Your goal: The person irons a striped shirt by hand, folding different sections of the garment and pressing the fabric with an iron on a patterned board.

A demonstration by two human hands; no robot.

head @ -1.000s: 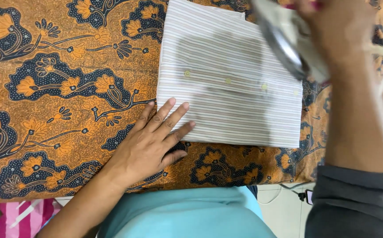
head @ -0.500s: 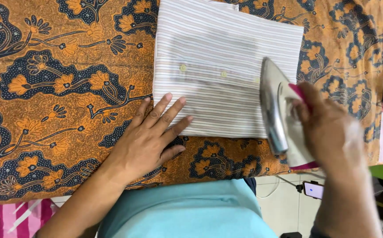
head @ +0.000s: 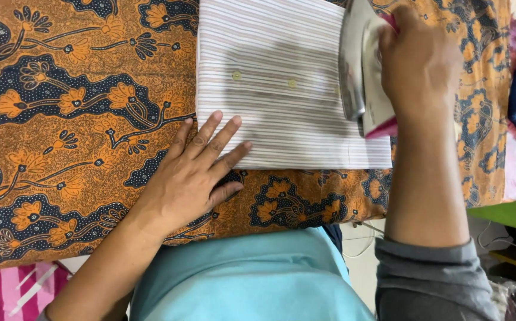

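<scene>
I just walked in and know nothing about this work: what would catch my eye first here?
The bold orange cloth with dark blue flower patterns covers the whole work surface. On it, top centre, lies a folded white shirt with fine stripes and small pale buttons. The right hand grips a silver-soled iron with pink trim at the shirt's right edge, while the left hand lies flat on its lower left corner.

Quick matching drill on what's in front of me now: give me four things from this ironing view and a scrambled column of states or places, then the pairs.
Things:
1. left hand
2. right hand
3. striped shirt
4. floral cloth

States or places:
A. orange and dark blue, covering the work surface
B. folded flat, buttons showing
C. gripping the iron on the shirt's right part
D. spread flat, fingers on the shirt's near left corner

Pairs: 1-D, 2-C, 3-B, 4-A
</scene>
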